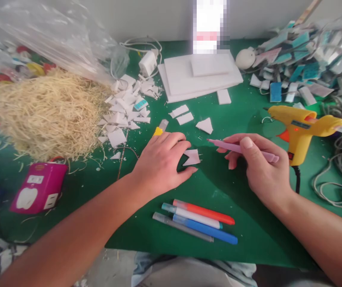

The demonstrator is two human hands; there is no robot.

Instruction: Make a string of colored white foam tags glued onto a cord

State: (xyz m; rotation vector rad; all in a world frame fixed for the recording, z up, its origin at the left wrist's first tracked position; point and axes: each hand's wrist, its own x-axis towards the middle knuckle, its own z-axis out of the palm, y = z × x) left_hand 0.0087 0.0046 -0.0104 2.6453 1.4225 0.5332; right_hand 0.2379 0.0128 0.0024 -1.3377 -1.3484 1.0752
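Note:
My right hand (263, 165) grips a slim pink marker (232, 146), its dark pink tip pointing left above the table. Over the green table, my left hand (165, 159) is open, thumb and fingers apart. Beside its fingertips lies a small pale foam-board piece (192, 157) with a notched left edge; whether the fingers touch it I cannot tell. A box cutter (160, 128) with a yellow part shows partly behind that hand. Several markers, among them a red one (203, 211) and a blue one (205, 229), lie side by side nearer my body.
A yellow glue gun (298, 129) stands right, near coiled cords (332, 167). White foam sheets (177, 85) lie at the back, with offcuts (120, 111) to their left. Straw (45, 115) and a magenta power adapter (38, 187) sit left; blue-white scraps (308, 71) fill the back right.

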